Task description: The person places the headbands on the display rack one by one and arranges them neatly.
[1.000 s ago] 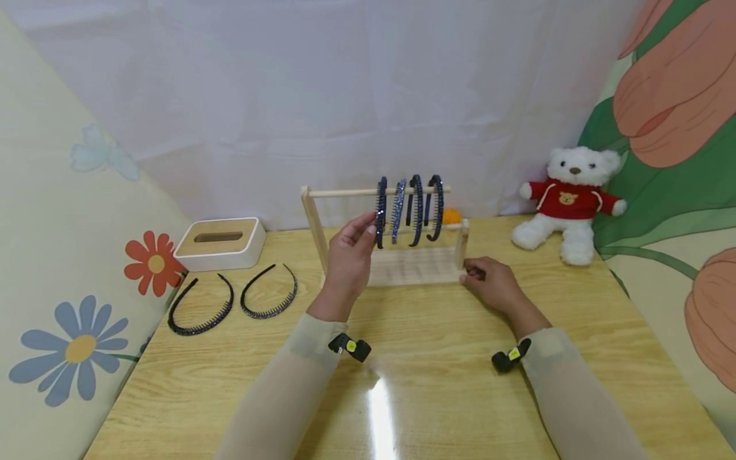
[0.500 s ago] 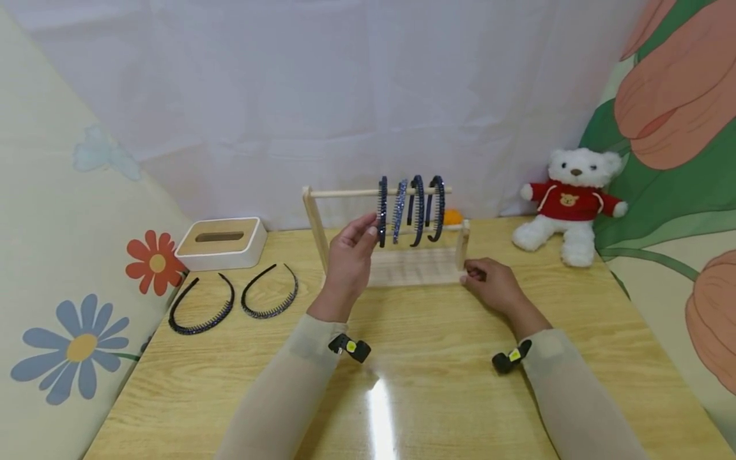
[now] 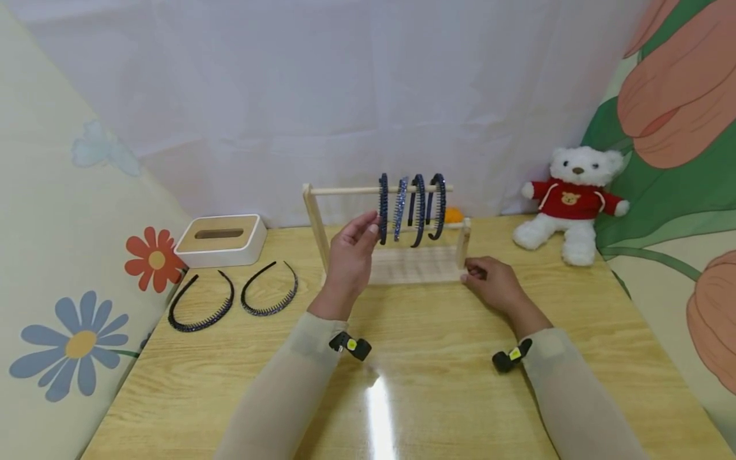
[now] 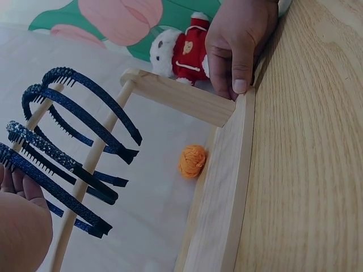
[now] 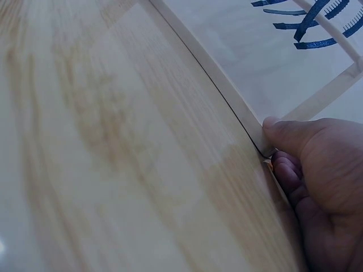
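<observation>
A light wooden rack (image 3: 414,265) stands on the table, several dark, glittery toothed headbands hanging side by side over its upper rod. My left hand (image 3: 352,252) pinches the leftmost headband (image 3: 383,204) between thumb and fingers; in the left wrist view its fingertips sit by that band's teeth. Beside it hangs a more silvery headband (image 3: 400,207). At the rack's right front corner, my right hand (image 3: 491,281) grips the base, the thumb on top and the other fingers curled at the end, as the right wrist view (image 5: 334,170) shows.
Two more toothed headbands, one far left (image 3: 201,326) and one nearer the rack (image 3: 270,311), lie on the table. Behind them is a white tissue box (image 3: 221,252) with a wooden top. A white teddy bear (image 3: 569,198) in red sits at right. An orange ball (image 4: 192,161) lies behind the rack.
</observation>
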### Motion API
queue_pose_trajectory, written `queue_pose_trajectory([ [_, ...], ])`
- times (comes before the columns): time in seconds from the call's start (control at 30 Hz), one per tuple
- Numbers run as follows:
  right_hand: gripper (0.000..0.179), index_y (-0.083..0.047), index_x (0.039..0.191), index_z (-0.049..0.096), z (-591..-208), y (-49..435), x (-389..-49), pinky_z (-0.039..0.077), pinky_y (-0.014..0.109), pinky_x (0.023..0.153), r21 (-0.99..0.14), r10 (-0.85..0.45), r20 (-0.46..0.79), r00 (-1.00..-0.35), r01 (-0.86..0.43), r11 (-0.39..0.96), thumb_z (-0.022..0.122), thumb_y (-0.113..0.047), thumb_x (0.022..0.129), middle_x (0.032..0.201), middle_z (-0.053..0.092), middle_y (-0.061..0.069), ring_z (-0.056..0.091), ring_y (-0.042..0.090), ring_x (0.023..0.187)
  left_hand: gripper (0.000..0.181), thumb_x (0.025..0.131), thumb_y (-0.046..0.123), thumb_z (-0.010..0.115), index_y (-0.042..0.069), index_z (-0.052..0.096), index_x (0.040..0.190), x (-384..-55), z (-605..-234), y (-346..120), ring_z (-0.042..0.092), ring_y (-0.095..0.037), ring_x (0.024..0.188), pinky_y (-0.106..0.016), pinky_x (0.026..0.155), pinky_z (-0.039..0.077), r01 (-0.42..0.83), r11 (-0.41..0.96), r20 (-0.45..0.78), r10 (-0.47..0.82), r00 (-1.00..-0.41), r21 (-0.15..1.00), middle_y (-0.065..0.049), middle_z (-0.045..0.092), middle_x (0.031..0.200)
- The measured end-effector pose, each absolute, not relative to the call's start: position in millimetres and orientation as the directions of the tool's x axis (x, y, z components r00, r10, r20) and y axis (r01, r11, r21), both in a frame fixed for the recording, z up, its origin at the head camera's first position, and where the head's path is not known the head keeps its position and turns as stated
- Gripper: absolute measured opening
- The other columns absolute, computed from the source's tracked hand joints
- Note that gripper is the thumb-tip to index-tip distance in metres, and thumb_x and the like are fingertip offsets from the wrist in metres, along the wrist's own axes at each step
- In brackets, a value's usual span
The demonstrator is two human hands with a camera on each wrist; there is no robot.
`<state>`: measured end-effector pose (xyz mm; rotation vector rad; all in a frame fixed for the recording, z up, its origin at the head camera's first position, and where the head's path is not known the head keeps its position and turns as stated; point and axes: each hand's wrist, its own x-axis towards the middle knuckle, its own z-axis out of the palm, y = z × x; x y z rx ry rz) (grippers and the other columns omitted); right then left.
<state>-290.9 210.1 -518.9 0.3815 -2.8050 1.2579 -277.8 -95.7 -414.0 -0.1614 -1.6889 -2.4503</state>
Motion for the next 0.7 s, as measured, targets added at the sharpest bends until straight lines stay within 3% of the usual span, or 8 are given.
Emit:
queue_pose_trajectory([
  [0.27,0.042,0.002,0.141,0.069,-521,210,-290,0.060,0.054,0.103,-0.740,-0.194,0.132,-0.972,-0.227,0.633,0.075,-0.018,0.105,0.127,0.073,0.022,0.072,0.037,0.115,0.036,0.111,-0.005,0.055,-0.013,0.057,0.145,-276,-416,-101,0.071,-0.008,0.108,-0.028,0.109,0.058,0.203,-0.319,0.190,-0.073,-0.979,0.926,0.005,0.076,0.114],
  [0.37,0.041,0.002,0.139,0.070,-522,208,-290,0.060,0.054,0.103,-0.746,-0.196,0.139,-0.971,-0.233,0.624,0.076,-0.017,0.104,0.126,0.073,0.022,0.072,0.036,0.114,0.034,0.111,0.003,0.062,-0.006,0.064,0.143,-268,-417,-120,0.073,-0.008,0.109,-0.026,0.107,0.058,0.199,-0.125,0.192,-0.072,-0.979,0.972,-0.003,0.078,0.121],
  [0.47,0.040,0.002,0.139,0.070,-522,206,-289,0.060,0.052,0.102,-0.746,-0.199,0.142,-0.970,-0.237,0.623,0.076,-0.018,0.104,0.126,0.073,0.022,0.072,0.035,0.113,0.034,0.110,0.017,0.068,0.005,0.070,0.142,-256,-420,-150,0.073,-0.013,0.114,-0.027,0.103,0.060,0.169,0.163,0.177,-0.038,-0.983,0.972,-0.009,0.077,0.130],
  [0.6,0.042,0.002,0.140,0.069,-521,206,-290,0.060,0.052,0.103,-0.746,-0.195,0.137,-0.971,-0.230,0.625,0.076,-0.018,0.104,0.127,0.073,0.022,0.072,0.035,0.114,0.038,0.110,0.027,0.070,0.009,0.070,0.143,-238,-425,-196,0.072,-0.029,0.125,-0.047,0.106,0.061,0.199,0.508,0.173,0.100,-0.980,0.838,-0.014,0.075,0.135],
  [0.7,0.043,0.002,0.143,0.068,-521,209,-290,0.059,0.053,0.105,-0.748,-0.188,0.126,-0.974,-0.218,0.627,0.075,-0.018,0.105,0.128,0.073,0.022,0.071,0.036,0.117,0.041,0.107,0.024,0.073,0.006,0.069,0.144,-227,-427,-232,0.069,-0.039,0.129,-0.062,0.110,0.056,0.274,0.671,0.185,0.203,-0.962,0.689,-0.017,0.074,0.137],
])
